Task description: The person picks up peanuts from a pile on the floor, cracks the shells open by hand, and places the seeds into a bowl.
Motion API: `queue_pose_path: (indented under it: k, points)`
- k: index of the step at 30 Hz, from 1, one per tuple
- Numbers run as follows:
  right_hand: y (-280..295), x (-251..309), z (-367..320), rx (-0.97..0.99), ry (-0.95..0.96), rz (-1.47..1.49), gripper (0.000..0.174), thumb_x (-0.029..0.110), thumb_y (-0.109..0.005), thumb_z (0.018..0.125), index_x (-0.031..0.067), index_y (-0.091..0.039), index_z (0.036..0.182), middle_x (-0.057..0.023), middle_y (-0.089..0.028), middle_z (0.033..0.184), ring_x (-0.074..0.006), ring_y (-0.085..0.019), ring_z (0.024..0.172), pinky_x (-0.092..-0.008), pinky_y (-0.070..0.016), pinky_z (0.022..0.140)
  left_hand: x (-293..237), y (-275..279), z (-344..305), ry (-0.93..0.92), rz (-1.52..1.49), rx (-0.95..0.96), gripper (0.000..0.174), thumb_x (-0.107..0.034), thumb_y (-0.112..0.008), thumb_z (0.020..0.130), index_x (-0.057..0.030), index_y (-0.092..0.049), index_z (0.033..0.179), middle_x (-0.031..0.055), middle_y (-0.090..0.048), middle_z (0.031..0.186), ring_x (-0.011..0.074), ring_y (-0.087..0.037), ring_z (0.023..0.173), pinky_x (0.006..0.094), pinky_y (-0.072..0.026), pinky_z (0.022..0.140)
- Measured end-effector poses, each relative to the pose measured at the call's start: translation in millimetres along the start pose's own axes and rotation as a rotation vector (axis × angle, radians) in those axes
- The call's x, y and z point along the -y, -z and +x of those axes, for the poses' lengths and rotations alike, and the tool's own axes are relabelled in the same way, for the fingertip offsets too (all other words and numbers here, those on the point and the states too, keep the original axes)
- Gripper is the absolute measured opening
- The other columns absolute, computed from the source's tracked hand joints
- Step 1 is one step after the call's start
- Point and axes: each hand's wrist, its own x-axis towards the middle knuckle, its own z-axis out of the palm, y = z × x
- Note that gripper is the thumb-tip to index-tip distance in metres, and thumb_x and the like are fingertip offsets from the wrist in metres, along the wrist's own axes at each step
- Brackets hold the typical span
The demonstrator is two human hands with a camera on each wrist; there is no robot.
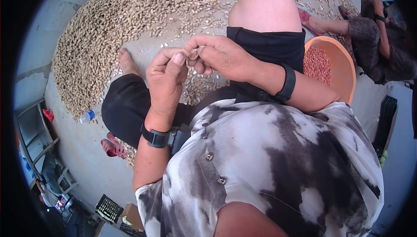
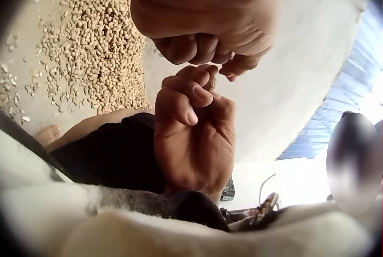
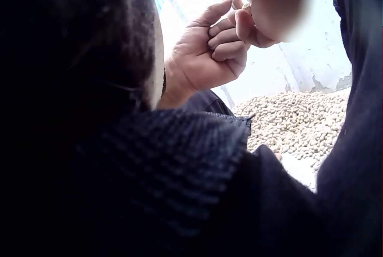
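Both hands meet above the person's lap, fingertips together. My right hand [image 1: 223, 59] pinches a peanut [image 1: 193, 55] in its tan shell between thumb and curled forefinger. My left hand [image 1: 166, 74] has its thumb and forefinger at the same peanut from the other side, mostly covering it. In the left wrist view the right hand [image 2: 194, 134] shows its palm with curled fingers, below the left hand [image 2: 203, 11]. The right wrist view has the left hand [image 3: 206, 56] with its other fingers folded in.
A large heap of unshelled peanuts [image 1: 108, 33] spreads over the floor ahead. An orange basin [image 1: 343, 70] with red peanut kernels [image 1: 316, 65] stands beside the right knee. Scattered shells [image 1: 202, 85] lie between the legs. Another person's legs [image 1: 369, 33] are at right.
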Motion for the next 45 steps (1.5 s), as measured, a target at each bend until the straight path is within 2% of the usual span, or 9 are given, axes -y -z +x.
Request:
queue_pose_path:
  k: [6,9,17,21,22,25,30,38,45]
  points:
    - [3,1,-3,-0.043,0.028,0.08,0.02,0.011,-0.039,0.089,0.0009,-0.054,0.099,-0.0027,-0.055,0.08,-0.0061,-0.051,0.064,-0.0193,-0.0418,0.057,-11,12,-3,-0.042,-0.107,0.048,0.02,-0.015,-0.057,0.088,-0.0004,-0.059,0.075,-0.005,-0.042,0.059,0.0029,-0.032,0.052,0.0192,-0.0228,0.045]
    - [2,8,-5,-0.016,-0.01,0.024,0.021,0.01,-0.039,0.09,0.0018,-0.054,0.102,-0.0017,-0.055,0.082,-0.0053,-0.051,0.065,-0.0184,-0.0404,0.056,-14,8,-9,0.024,0.382,-0.115,0.013,-0.012,-0.061,0.085,0.0002,-0.062,0.082,-0.0076,-0.042,0.061,0.001,-0.034,0.055,0.0184,-0.0245,0.047]
    - [0,6,-9,0.017,0.043,-0.068,0.03,0.02,-0.045,0.09,0.004,-0.045,0.116,0.0012,-0.052,0.08,-0.0047,-0.052,0.065,-0.0179,-0.0406,0.055,-8,-3,-6,0.136,0.206,-0.011,0.017,0.0,-0.066,0.08,0.0013,-0.062,0.097,-0.0114,-0.036,0.062,-0.0012,-0.031,0.055,0.0154,-0.0257,0.051]
    - [-2,9,-9,0.015,0.02,-0.064,0.03,0.02,-0.046,0.089,0.0046,-0.044,0.115,0.0,-0.053,0.077,-0.0057,-0.053,0.065,-0.0197,-0.0423,0.055,-11,-4,-5,0.182,0.123,0.047,0.018,0.001,-0.065,0.08,0.0018,-0.062,0.097,-0.0067,-0.051,0.065,0.0001,-0.044,0.059,0.015,-0.0349,0.054]
    - [-2,8,-9,0.02,0.022,-0.05,0.029,0.019,-0.046,0.089,0.0047,-0.045,0.114,-0.0008,-0.053,0.075,-0.0062,-0.053,0.065,-0.0206,-0.043,0.055,-9,4,-3,0.214,0.126,0.085,0.017,0.001,-0.064,0.08,0.0017,-0.061,0.096,0.0007,-0.061,0.073,0.0052,-0.056,0.068,0.0174,-0.0433,0.061]
    - [-3,7,-8,0.036,0.011,-0.051,0.029,0.025,-0.047,0.092,0.0047,-0.045,0.114,-0.0004,-0.052,0.074,-0.0059,-0.052,0.064,-0.0203,-0.0426,0.054,-6,3,-4,0.217,0.054,0.076,0.014,0.002,-0.063,0.081,0.0013,-0.059,0.094,0.0065,-0.064,0.076,0.0123,-0.062,0.073,0.0225,-0.0487,0.068]
    - [-3,6,-7,0.01,-0.025,0.021,0.027,0.023,-0.043,0.095,0.004,-0.047,0.113,0.0002,-0.053,0.074,-0.0046,-0.05,0.063,-0.0186,-0.0413,0.054,-5,-1,-2,0.217,-0.199,0.111,0.009,0.001,-0.059,0.083,0.0025,-0.056,0.092,0.0156,-0.062,0.082,0.0237,-0.063,0.074,0.0352,-0.0533,0.071]
    - [-5,8,-5,-0.054,0.058,-0.156,0.03,0.021,-0.04,0.096,0.0021,-0.05,0.117,0.0002,-0.055,0.075,-0.0035,-0.05,0.065,-0.0174,-0.041,0.057,0,-5,5,0.179,-0.25,0.133,0.007,-0.006,-0.056,0.088,0.0001,-0.055,0.089,0.015,-0.06,0.076,0.0261,-0.062,0.071,0.0375,-0.052,0.071]
    - [-6,8,-7,-0.029,0.135,-0.18,0.032,0.019,-0.041,0.096,0.0015,-0.05,0.121,0.0,-0.055,0.076,-0.0043,-0.05,0.066,-0.0181,-0.0422,0.059,7,2,4,0.181,-0.255,0.132,0.006,-0.009,-0.055,0.089,-0.0031,-0.055,0.09,0.014,-0.061,0.075,0.0134,-0.057,0.057,0.0182,-0.0374,0.045]
